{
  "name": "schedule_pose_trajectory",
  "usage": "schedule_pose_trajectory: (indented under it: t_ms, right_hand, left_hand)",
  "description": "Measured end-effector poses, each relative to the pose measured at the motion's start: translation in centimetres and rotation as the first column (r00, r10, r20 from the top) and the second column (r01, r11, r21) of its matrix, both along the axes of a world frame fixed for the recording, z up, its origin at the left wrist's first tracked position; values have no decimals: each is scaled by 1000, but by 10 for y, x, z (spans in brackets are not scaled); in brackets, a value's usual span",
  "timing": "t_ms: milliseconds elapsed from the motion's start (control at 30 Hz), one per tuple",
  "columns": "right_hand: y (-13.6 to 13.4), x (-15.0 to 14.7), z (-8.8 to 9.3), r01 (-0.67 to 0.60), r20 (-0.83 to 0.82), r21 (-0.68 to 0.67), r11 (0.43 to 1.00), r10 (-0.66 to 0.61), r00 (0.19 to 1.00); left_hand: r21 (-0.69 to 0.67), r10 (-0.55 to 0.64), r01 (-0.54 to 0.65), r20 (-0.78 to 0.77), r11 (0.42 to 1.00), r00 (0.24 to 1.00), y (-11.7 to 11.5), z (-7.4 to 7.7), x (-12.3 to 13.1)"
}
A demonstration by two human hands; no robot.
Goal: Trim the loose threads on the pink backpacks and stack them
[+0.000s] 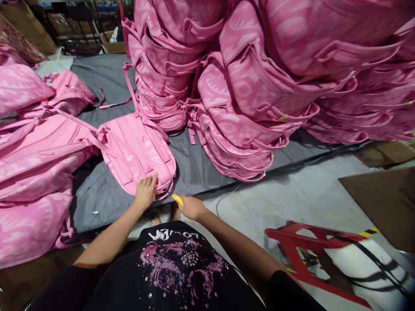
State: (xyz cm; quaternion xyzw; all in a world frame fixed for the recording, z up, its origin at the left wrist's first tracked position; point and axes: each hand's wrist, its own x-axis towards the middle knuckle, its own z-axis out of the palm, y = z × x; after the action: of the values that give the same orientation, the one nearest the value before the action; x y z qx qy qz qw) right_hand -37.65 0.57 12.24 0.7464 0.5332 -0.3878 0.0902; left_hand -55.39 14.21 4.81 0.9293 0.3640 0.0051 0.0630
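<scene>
A pink patterned backpack [136, 151] lies on the dark cloth in front of me, its padded back panel and straps facing up. My left hand [145, 191] rests on the near end of this panel, fingers stretched out. Just right of it, my right hand [191, 207] is closed around a small tool with a yellow handle [177, 199]. The tool's dark, thin end points at the backpack's near edge, by the dark opening or loop there. What kind of tool it is, and whether its tip touches the fabric, I cannot tell.
Tall stacks of pink backpacks [233, 112] stand behind and to the right on the dark cloth [194, 160]. More pink backpacks [35, 172] are heaped at left. A red metal frame [301, 242] and a cardboard box [382, 203] are on the right over the floor.
</scene>
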Motion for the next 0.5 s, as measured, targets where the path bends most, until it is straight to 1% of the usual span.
schedule_pose_trajectory:
  t_ms: [67, 133, 200, 300, 367, 433, 500]
  right_hand:
    - [-2, 3, 5, 7, -7, -1, 1000, -7, 1000]
    - [-4, 3, 7, 27, -6, 22, 999, -27, 1000]
    - [-3, -1, 5, 29, -7, 44, 999, -29, 1000]
    - [3, -8, -3, -12, -15, 83, 996, 13, 1000]
    - [6, -11, -9, -38, -15, 113, 993, 40, 999]
    - [7, -11, -12, -52, -13, 119, 992, 54, 998]
    - [6, -9, -11, -64, -12, 111, 992, 66, 998]
  left_hand:
    - [-12, -7, 6, -34, 1000, 999, 7, -4, 1]
    - [16, 16, -15, -70, 1000, 997, 7, -8, 4]
    - [78, 61, -55, -88, 995, 994, 3, -10, 10]
    - [150, 134, -122, -76, 981, 988, -4, -9, 21]
    - [125, 130, -120, -77, 985, 989, -3, -6, 24]
    - [50, 81, -77, -88, 996, 993, 2, -2, 22]
    - [-24, 16, -18, -85, 1000, 996, 9, 1, 15]
